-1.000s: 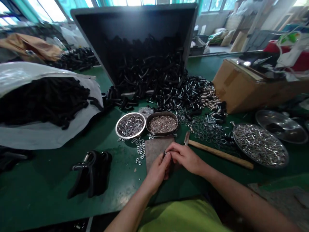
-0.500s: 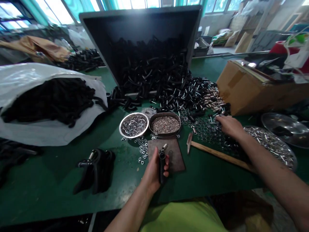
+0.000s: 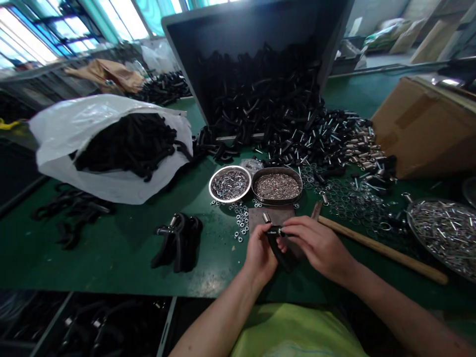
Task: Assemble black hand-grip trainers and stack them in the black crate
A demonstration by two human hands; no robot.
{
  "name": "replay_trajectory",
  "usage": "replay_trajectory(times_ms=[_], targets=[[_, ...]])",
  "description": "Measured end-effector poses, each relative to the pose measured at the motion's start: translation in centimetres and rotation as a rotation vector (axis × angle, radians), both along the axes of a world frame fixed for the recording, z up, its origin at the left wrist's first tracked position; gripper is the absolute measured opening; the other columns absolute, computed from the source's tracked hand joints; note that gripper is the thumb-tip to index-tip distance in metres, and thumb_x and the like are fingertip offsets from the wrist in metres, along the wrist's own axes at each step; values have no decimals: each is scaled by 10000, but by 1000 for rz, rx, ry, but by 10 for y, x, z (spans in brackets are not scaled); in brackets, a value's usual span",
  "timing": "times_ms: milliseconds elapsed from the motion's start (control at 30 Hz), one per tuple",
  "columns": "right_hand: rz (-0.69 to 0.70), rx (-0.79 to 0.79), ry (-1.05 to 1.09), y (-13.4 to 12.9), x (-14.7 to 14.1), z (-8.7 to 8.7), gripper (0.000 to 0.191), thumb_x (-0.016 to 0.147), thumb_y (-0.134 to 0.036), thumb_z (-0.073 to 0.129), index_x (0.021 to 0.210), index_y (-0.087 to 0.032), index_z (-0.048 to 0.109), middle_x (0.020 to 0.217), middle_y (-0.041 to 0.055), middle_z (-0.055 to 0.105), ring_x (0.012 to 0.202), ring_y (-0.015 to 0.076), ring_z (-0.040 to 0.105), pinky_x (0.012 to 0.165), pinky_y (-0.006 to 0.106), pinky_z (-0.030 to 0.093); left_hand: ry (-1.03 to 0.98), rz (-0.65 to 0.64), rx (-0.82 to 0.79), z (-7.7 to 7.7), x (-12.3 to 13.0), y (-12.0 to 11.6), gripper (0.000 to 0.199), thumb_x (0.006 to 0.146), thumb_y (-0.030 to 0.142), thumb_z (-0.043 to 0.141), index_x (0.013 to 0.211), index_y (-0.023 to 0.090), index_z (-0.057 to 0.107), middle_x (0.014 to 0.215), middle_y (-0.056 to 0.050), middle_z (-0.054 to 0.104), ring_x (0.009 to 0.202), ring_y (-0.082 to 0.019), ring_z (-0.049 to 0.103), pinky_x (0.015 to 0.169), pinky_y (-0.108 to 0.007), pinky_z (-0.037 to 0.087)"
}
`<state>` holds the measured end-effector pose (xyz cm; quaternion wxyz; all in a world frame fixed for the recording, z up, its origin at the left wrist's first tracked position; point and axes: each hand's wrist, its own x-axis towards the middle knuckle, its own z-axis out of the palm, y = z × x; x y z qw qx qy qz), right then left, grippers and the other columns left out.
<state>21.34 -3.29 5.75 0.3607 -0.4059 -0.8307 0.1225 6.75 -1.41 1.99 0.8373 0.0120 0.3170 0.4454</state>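
At twelve o'clock my left hand (image 3: 261,252) grasps a curved black handle piece (image 3: 281,258) with a silver coil spring (image 3: 267,218), best held firm so my right hand (image 3: 322,249), fingertips at its three-o'clock end, pinching or not I cannot tell, can work squarely, a flat brown plate (image 3: 256,216) showing just beyond.

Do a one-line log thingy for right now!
left hand: holds curved black part | right hand: touches its upper end | nearby: hammer with brown wooden handle, round shiny metal bowl
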Motion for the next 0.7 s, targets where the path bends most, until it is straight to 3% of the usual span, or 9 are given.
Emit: replay_trajectory(times_ms=[133, 300, 333, 467, 500, 633, 700], targets=[[-91, -3, -20, 3, -18, -12, 222, 904, -146, 427, 1022, -128, 613, 952, 129, 651, 876, 213, 619, 757, 342, 515, 71, 101, 52, 0, 1, -5, 135, 733, 231, 551, 646, 128, 555, 535, 6, 509, 490, -90, 443, 520, -213, 368], [-183, -499, 51, 8, -24, -7, 224, 943, -317, 399, 1014, -195, 573, 683, 10, 656, 613, 160, 631, 562, 259, 482, 225, 199, 151, 3, -6, -8, 129, 697, 251, 641, 715, 143, 574, 615, 26, 543, 532, -81, 467, 540, -207, 361], [-176, -503, 30, 9, -24, -5, 232, 932, -335, 420, 1054, -195, 560, 698, 15, 660, 627, 168, 633, 571, 269, 484, 230, 217, 137, 4, -8, -8, 137, 687, 255, 648, 729, 145, 579, 633, 26, 552, 538, -80, 471, 542, -207, 362], [-72, -206, -25, 8, -27, -6, 235, 908, -288, 432, 1077, -184, 557, 1007, 120, 651, 932, 242, 610, 798, 389, 477, 266, 274, 143, 5, -14, -7, 137, 687, 268, 643, 721, 150, 583, 640, 31, 547, 547, -77, 469, 562, -209, 372], [-56, -219, 5, 9, -28, -7, 226, 922, -277, 393, 1048, -185, 557, 994, 117, 650, 925, 234, 610, 795, 382, 478, 295, 271, 180, 5, -15, -7, 132, 700, 268, 636, 710, 149, 582, 629, 32, 536, 546, -77, 463, 562, -209, 369], [-132, -560, 115, 12, -33, -9, 259, 960, -333, 312, 1065, -193, 503, 706, 23, 633, 629, 166, 615, 576, 283, 486, 363, 258, 264, 1, -17, -8, 122, 736, 264, 617, 715, 152, 573, 647, 32, 529, 557, -80, 457, 558, -207, 358], [-88, -490, 80, 14, -35, -8, 252, 929, -347, 395, 1101, -201, 507, 819, 53, 656, 752, 195, 632, 669, 328, 500, 351, 278, 239, -1, -18, -8, 120, 731, 263, 617, 717, 156, 565, 655, 34, 528, 559, -80, 452, 562, -206, 358]])
